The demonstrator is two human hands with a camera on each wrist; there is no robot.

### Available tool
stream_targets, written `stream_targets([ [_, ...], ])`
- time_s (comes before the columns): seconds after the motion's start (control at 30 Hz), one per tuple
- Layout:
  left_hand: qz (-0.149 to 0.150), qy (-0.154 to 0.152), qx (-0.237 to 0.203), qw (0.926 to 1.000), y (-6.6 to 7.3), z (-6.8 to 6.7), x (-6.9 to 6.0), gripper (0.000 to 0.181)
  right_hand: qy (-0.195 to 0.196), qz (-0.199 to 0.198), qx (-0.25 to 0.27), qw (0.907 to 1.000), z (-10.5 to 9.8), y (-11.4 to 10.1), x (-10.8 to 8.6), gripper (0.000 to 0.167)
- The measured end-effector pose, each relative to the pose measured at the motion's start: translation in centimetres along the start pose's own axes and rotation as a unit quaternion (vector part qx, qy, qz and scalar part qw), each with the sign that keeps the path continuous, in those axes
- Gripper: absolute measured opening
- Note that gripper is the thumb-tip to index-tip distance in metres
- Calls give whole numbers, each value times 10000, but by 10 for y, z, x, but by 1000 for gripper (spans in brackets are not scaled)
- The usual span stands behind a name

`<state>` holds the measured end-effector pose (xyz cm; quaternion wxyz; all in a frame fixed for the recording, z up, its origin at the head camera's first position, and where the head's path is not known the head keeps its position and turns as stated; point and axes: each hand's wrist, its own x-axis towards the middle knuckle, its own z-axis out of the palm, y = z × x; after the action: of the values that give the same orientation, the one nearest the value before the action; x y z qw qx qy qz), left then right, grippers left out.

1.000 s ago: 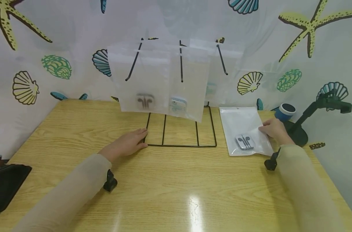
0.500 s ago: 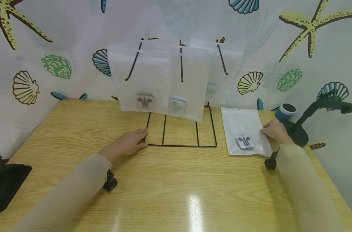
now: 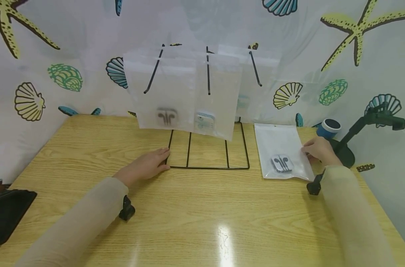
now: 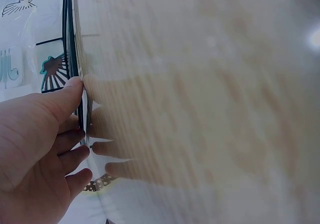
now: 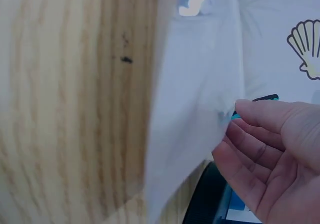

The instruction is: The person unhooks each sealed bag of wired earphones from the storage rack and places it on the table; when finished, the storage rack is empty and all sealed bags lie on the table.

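My left hand (image 3: 143, 165) rests at the front left corner of a black wire display rack (image 3: 207, 168), fingers fairly straight against its base. In the left wrist view, the thumb and fingertips touch the dark bars. On the right, a white plastic zip bag (image 3: 279, 137) lies on the table with boxed earphones (image 3: 282, 163) inside it. My right hand (image 3: 319, 150) pinches that bag's right edge. The right wrist view shows the thumb and fingertips at the lifted edge of the bag (image 5: 195, 84). Similar bags (image 3: 162, 85) hang from the rack's hooks.
A blue container (image 3: 328, 128) with a dark top and a dark stand (image 3: 344, 152) are just beyond the right hand. A black flat object (image 3: 10, 215) lies at the left table edge. Behind the wooden table (image 3: 175, 222) hangs a sea-patterned sheet (image 3: 88, 33).
The zip bag has shifted slightly right and its top seal now lies differently. My right hand has moved a little to the right. The left hand has stayed on the rack.
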<state>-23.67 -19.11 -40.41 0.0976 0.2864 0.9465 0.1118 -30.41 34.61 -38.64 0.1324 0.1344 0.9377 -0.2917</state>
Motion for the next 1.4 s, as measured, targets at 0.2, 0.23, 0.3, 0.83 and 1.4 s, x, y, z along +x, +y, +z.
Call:
stream_targets([
  [0.2,-52,-7,-57,10000,0,0,-1,60,146,-150,404,9990,-13,-3,-3,34],
  [0.23,-51,-11,-62,10000,-1,0,-1,60,186,-252,445,9985,-15,-4,-4,34],
  [0.3,-56,-20,-72,10000,-1,0,-1,60,246,-465,574,9970,-19,-7,-6,34],
  [0.83,-22,-1,-63,10000,0,0,-2,59,811,-1442,556,9847,-39,-58,-26,38],
  [1.4,-24,13,-57,10000,1,0,-1,58,1158,-1983,818,9698,-43,-140,-33,45],
])
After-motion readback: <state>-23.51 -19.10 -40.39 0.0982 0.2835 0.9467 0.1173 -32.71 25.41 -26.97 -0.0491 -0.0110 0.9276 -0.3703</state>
